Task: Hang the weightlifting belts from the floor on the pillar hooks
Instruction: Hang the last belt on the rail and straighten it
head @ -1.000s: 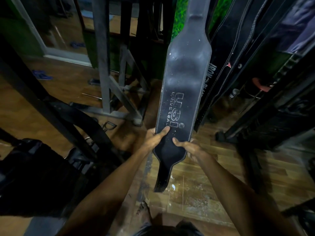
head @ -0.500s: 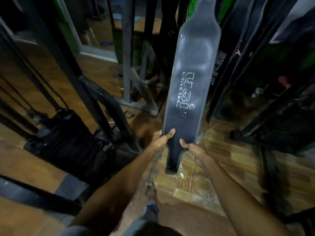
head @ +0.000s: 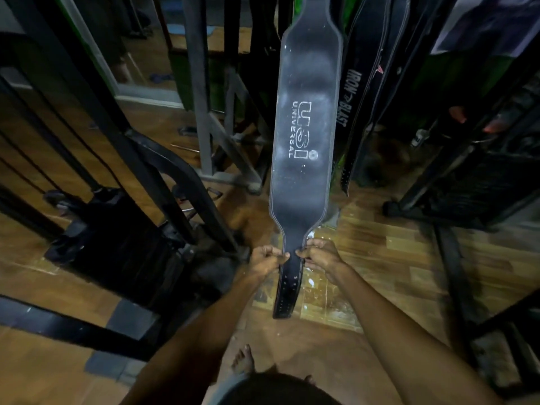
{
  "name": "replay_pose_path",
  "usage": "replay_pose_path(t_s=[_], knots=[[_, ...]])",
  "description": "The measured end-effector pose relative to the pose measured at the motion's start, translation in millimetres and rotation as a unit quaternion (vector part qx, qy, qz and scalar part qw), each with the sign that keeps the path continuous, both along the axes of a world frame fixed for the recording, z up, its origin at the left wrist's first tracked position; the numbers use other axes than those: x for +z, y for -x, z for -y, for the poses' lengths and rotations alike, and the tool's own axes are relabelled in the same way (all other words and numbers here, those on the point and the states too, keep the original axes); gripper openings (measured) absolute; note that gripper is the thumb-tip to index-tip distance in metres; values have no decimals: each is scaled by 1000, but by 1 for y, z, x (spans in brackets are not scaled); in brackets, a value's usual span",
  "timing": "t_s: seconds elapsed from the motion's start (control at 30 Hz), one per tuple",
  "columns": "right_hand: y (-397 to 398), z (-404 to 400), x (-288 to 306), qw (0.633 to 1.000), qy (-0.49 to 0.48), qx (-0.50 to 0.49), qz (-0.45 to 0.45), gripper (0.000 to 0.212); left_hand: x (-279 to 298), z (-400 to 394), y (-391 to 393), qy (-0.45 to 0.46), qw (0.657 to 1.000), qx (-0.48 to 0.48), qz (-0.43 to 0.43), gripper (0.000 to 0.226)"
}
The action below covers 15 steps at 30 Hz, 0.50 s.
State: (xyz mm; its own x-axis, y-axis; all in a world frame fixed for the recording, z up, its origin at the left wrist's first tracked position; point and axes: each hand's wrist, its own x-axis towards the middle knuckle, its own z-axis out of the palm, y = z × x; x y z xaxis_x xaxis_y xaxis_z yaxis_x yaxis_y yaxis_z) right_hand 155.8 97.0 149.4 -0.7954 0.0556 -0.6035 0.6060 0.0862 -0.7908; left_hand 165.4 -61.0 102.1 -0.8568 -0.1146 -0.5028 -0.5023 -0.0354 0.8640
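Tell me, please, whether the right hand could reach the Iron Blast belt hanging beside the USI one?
Probably yes: the Iron Blast belt hangs just right of the USI belt with nothing between, but the right hand would first have to release the USI strap.

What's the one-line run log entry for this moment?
left hand: pinches strap | right hand: pinches strap | USI Universal belt: held upright, top out of frame | Iron Blast belt: hanging beside

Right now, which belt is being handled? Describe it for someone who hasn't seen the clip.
Among the black belts hanging mid-frame, it is the widest, dusty one. Both hands, left and right, pinch its narrow lower strap. Only it reads USI UNIVERSAL; its right neighbour reads IRON BLAST.
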Motion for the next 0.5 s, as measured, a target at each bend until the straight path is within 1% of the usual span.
replay_pose_path(t_s=[0.07,0.17,0.33,0.43,0.5], knots=[[-4,7,-7,1000,-5,11,12,21,-8,9,-6,2,1000,0,12,39],[-18,19,-22,999,-24,34,31,18,-19,25,-16,20,999,-22,23,33],[-32,34,-31,999,-33,18,23,19,-22,39,-23,29,998,-53,6,32],[-43,40,-41,998,-50,38,19,27,-31,44,-37,66,992,-108,0,36],[-54,44,-52,995,-70,67,31,35,-42,48,-51,89,985,-150,5,33]])
